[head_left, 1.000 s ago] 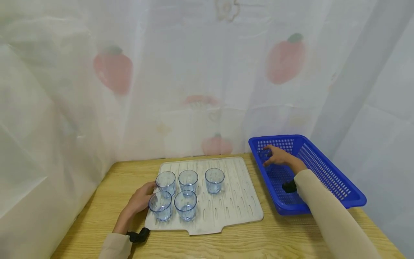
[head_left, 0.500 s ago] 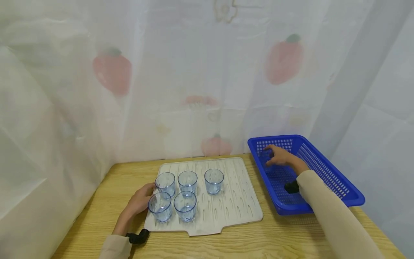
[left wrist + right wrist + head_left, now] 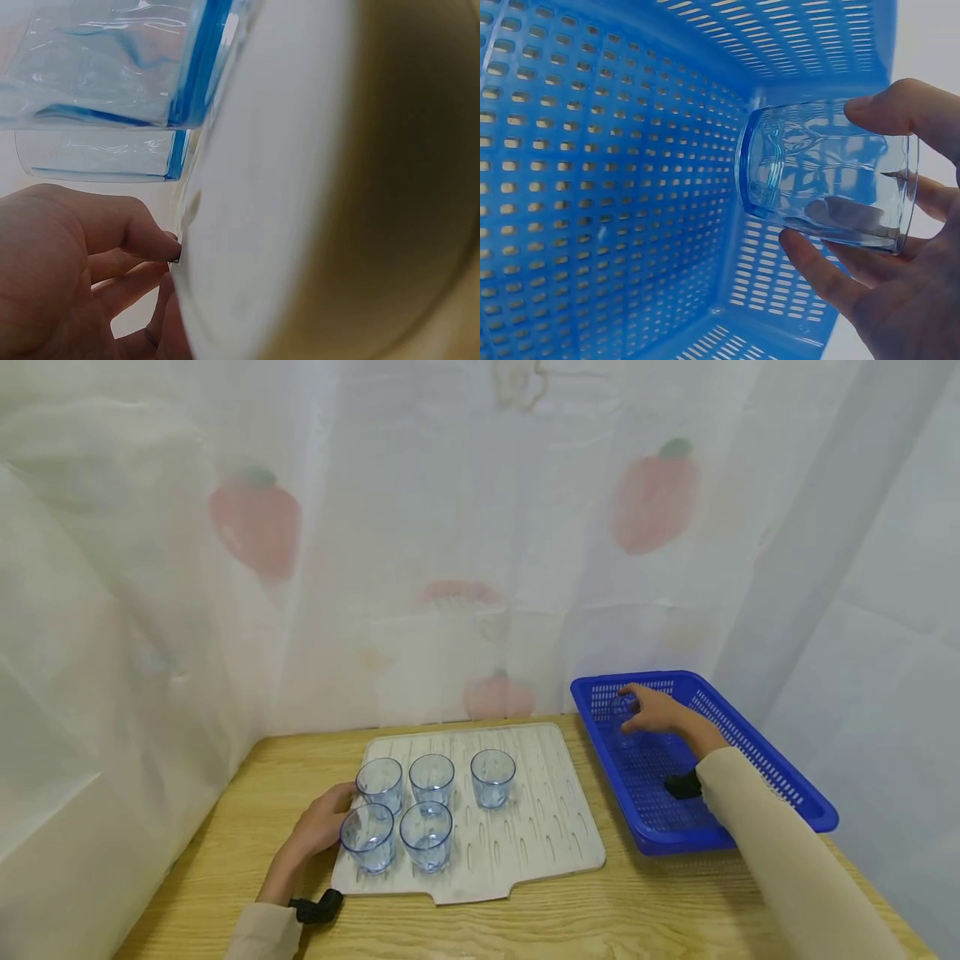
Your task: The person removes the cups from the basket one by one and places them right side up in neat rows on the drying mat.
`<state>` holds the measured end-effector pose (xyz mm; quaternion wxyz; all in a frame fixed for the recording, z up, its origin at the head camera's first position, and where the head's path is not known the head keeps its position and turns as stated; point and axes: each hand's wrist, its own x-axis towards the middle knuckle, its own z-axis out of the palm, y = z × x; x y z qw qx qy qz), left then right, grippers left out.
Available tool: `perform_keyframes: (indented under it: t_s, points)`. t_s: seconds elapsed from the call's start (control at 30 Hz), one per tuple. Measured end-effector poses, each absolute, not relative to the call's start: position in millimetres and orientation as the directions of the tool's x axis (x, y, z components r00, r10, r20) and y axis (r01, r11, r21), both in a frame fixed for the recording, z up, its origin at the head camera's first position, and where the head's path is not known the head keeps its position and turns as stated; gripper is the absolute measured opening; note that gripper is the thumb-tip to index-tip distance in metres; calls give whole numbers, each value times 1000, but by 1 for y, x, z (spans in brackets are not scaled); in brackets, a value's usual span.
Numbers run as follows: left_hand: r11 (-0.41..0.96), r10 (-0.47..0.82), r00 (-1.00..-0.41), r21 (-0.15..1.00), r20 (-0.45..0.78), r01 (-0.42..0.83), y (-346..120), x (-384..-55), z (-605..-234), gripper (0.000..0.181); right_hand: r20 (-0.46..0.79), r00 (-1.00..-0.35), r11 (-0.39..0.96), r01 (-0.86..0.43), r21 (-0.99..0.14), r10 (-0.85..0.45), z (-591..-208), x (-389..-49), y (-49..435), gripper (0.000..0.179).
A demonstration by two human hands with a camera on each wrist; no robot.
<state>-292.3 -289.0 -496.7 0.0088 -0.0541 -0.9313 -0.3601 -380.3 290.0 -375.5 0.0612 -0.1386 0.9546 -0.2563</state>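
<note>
In the head view, my right hand reaches into the blue plastic basket. It holds a clear bluish drinking glass near the basket's far left corner, thumb along one side and fingers around the other. On the left, my left hand pinches the edge of a pale ridged draining board, the thumb on top in the left wrist view. Several similar glasses stand upright on the board, including one glass close beside this hand and a lone glass to their right.
The board and basket stand on a wooden table, the basket to the board's right. A whitish curtain with strawberry prints hangs behind and along both sides. The basket's raised rim surrounds the right hand.
My right hand has shifted slightly up and to the right inside the basket, and more of the glass shows. The left hand keeps its place at the board's edge.
</note>
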Motion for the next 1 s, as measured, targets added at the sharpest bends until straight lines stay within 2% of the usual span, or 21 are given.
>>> perform_keyframes:
  t_s: [0.57,1.0]
  points:
    - [749,95,-994,654,46,101,-289,-293,-495,52,26,-942,812,-302,-500,-335,-333,-362,278,77]
    - [750,96,-994,652,60,112,-289,-290,-495,51,114,-902,810,-426,-403,-417,-306,-349,251,79]
